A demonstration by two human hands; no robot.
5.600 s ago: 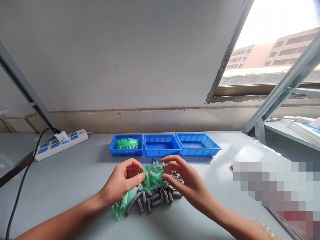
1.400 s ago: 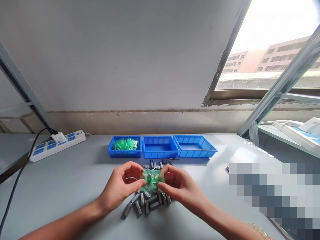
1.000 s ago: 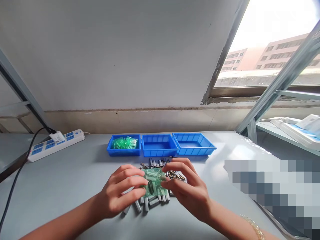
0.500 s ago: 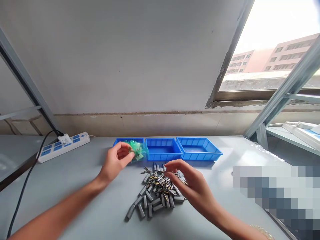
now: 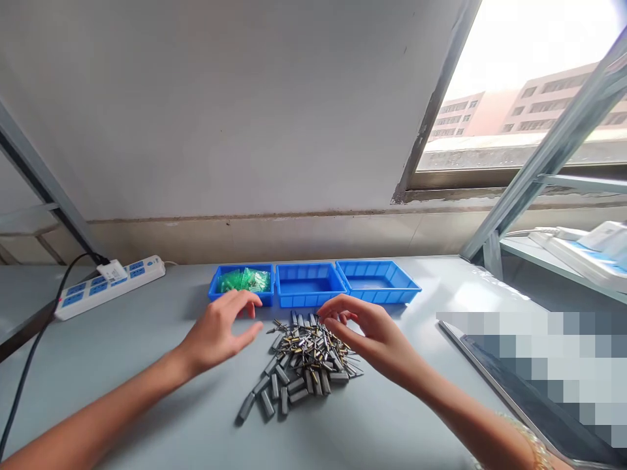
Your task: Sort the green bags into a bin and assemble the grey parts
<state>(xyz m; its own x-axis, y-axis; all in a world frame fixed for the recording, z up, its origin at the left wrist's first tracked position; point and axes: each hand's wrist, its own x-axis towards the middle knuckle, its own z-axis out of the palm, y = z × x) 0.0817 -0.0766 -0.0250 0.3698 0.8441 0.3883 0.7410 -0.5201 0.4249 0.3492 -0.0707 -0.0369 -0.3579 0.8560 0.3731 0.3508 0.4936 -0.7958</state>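
Observation:
My left hand is just left of a heap of small metal parts, its thumb and fingers apart with nothing between them. My right hand hovers at the heap's right side, fingers bent, a small gap showing between thumb and forefinger. Slim rods, some with gold-coloured sections, lie tangled on top. Grey bar-shaped pieces are spread around the heap's front and left. Behind my left hand, a green plastic bag lies inside the left blue bin.
A middle blue bin and a right blue bin continue the row along the wall. A power strip with a black cable lies at left. A dark flat panel, partly blurred out, is at right.
My left hand has let go of the green bag, which now rests in the left bin. That hand has drawn back toward the heap. The right hand stays over the heap.

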